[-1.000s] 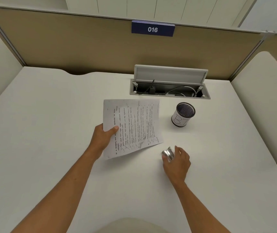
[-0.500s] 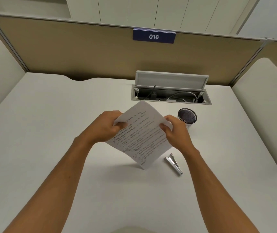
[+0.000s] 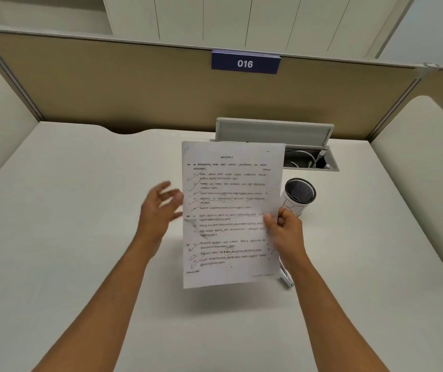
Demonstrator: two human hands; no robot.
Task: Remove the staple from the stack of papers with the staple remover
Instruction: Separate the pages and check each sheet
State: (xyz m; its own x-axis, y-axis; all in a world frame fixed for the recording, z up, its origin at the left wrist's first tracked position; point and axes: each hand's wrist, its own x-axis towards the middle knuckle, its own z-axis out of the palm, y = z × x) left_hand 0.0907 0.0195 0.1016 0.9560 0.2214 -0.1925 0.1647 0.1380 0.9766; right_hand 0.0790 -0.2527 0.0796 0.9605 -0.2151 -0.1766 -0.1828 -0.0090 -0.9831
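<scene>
The stack of papers (image 3: pixel 231 210) is printed with text and pen marks and is held upright above the white desk, facing me. My right hand (image 3: pixel 284 229) pinches its right edge about midway down. Just left of the sheet, my left hand (image 3: pixel 161 208) hovers blurred with fingers spread, holding nothing. The metal staple remover (image 3: pixel 286 280) lies on the desk below the paper's lower right corner, mostly hidden behind the sheet and my right forearm. I cannot make out the staple.
A cylindrical mesh pen cup (image 3: pixel 298 196) stands right of the papers. Behind them an open cable hatch (image 3: pixel 311 159) with its raised lid is set into the desk (image 3: pixel 67 237). A tan partition with a blue "016" sign (image 3: pixel 245 63) closes the back; padded dividers flank both sides.
The right hand left the staple remover on the desk and took the papers. Both hands turned the sheet upright; the left hand then let go and now hovers open.
</scene>
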